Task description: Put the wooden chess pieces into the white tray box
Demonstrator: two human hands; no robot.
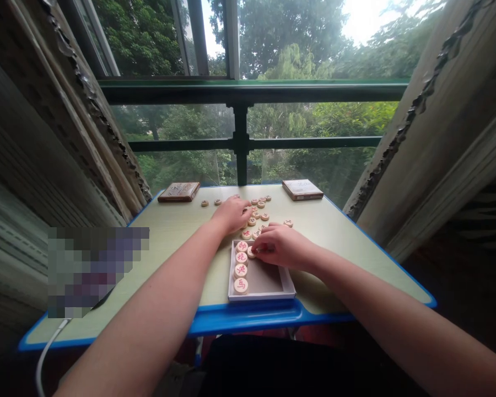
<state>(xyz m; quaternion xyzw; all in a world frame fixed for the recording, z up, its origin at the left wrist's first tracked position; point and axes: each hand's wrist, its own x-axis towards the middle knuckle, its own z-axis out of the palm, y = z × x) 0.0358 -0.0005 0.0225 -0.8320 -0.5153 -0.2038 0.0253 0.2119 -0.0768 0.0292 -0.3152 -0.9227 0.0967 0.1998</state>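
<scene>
Discs [241, 271] line the left of the box [261, 297]; beside them my right hand [280, 246] pinches another piece [250, 253], seemingly needing settling, then release, while my left hand [232, 214], grip unclear, reaches loose pieces [252, 221] beyond it.

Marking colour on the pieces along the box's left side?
Red, on pale round pieces in the white box; shows best in the head view.

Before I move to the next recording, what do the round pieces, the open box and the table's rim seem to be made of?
Round pieces: probably wood, pale and smooth with rounded edges, though plastic is possible.
Open box: likely cardboard, matte, with thin white walls.
Table's rim: apparently plastic, smooth blue with soft highlights.
</scene>
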